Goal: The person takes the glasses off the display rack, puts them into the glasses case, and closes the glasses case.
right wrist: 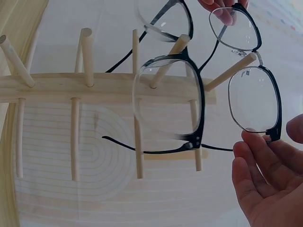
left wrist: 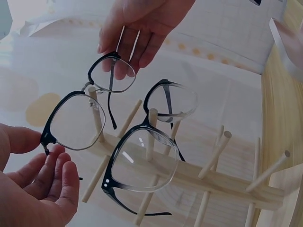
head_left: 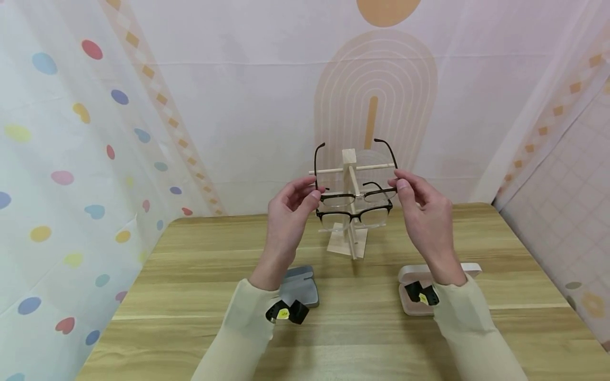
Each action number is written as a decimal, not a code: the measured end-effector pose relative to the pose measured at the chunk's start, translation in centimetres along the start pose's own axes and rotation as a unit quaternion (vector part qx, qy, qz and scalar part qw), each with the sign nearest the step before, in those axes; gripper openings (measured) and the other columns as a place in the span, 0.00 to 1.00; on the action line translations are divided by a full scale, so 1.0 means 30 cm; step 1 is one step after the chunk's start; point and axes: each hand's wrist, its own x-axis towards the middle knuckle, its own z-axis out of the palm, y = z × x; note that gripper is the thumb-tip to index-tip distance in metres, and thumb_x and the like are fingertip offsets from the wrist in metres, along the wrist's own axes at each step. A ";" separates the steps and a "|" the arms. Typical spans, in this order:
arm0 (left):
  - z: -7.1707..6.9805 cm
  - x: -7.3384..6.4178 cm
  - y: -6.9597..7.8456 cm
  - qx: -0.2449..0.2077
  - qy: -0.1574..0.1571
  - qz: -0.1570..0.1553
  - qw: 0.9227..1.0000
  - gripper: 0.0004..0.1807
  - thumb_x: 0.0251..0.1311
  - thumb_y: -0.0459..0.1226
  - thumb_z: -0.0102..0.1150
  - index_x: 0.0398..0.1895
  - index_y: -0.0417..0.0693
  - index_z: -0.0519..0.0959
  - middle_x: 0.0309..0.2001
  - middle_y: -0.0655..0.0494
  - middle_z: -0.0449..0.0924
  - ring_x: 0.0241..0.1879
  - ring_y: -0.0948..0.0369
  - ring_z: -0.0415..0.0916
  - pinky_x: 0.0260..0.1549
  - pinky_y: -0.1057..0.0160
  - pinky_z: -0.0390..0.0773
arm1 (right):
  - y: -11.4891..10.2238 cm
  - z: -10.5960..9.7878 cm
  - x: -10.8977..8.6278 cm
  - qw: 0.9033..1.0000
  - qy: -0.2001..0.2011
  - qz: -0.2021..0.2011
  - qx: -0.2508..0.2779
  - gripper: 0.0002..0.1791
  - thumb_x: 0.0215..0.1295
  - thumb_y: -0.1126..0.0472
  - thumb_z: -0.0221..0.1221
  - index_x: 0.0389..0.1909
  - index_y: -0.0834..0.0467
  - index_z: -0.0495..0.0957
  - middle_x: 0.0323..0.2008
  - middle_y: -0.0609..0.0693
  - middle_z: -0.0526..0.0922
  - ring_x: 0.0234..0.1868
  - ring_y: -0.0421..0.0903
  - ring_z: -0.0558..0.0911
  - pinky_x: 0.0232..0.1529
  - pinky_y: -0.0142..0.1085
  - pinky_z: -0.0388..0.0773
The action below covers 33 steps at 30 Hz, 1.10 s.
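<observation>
Half-rim glasses (head_left: 337,196), black along the brow with thin metal lower rims, are held level by both hands. My left hand (head_left: 287,211) pinches one hinge corner between thumb and fingers; my right hand (head_left: 427,211) pinches the other. Their temples point away toward the curtain. In the right wrist view, the bridge of these glasses (right wrist: 279,101) is at the tip of the end peg; whether it bears on the peg I cannot tell. Just below, black-and-clear glasses (left wrist: 110,172) hang on another peg of the wooden stand (head_left: 349,157).
On the wooden table (head_left: 214,264), a grey-blue glasses case (head_left: 305,291) lies open by the left forearm. A white case (head_left: 409,304) with pink lining lies open beneath the right wrist. A patterned curtain (head_left: 248,106) hangs behind the stand. Several bare pegs (right wrist: 75,142) jut from the stand.
</observation>
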 end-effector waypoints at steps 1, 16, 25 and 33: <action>0.000 -0.003 0.002 0.002 0.000 0.003 1.000 0.17 0.69 0.26 0.60 0.59 0.36 0.80 0.49 0.42 0.85 0.49 0.55 0.82 0.46 0.67 0.82 | -0.003 -0.002 -0.002 1.000 0.000 -0.003 0.004 0.20 0.81 0.53 0.54 0.60 0.61 0.82 0.50 0.53 0.89 0.47 0.33 0.83 0.52 0.26 0.77; -0.024 -0.099 0.027 0.036 -0.017 0.038 0.998 0.17 0.69 0.27 0.61 0.60 0.39 0.79 0.49 0.44 0.86 0.50 0.53 0.82 0.48 0.65 0.82 | -0.053 -0.048 -0.075 0.997 0.005 -0.016 0.073 0.15 0.79 0.62 0.56 0.59 0.60 0.83 0.46 0.41 0.89 0.53 0.39 0.85 0.54 0.27 0.78; -0.029 -0.155 0.020 0.022 -0.024 0.050 0.998 0.22 0.65 0.24 0.63 0.62 0.38 0.77 0.48 0.40 0.85 0.47 0.50 0.83 0.45 0.66 0.83 | -0.060 -0.071 -0.119 0.997 0.007 -0.061 0.052 0.14 0.76 0.67 0.58 0.58 0.63 0.83 0.47 0.49 0.89 0.50 0.38 0.85 0.52 0.26 0.79; -0.032 -0.189 0.012 0.014 -0.024 0.047 0.999 0.28 0.64 0.23 0.63 0.67 0.42 0.72 0.48 0.41 0.85 0.47 0.52 0.84 0.49 0.64 0.84 | -0.061 -0.083 -0.140 0.993 0.009 -0.103 0.049 0.15 0.69 0.75 0.61 0.54 0.66 0.84 0.45 0.50 0.89 0.45 0.40 0.86 0.46 0.26 0.79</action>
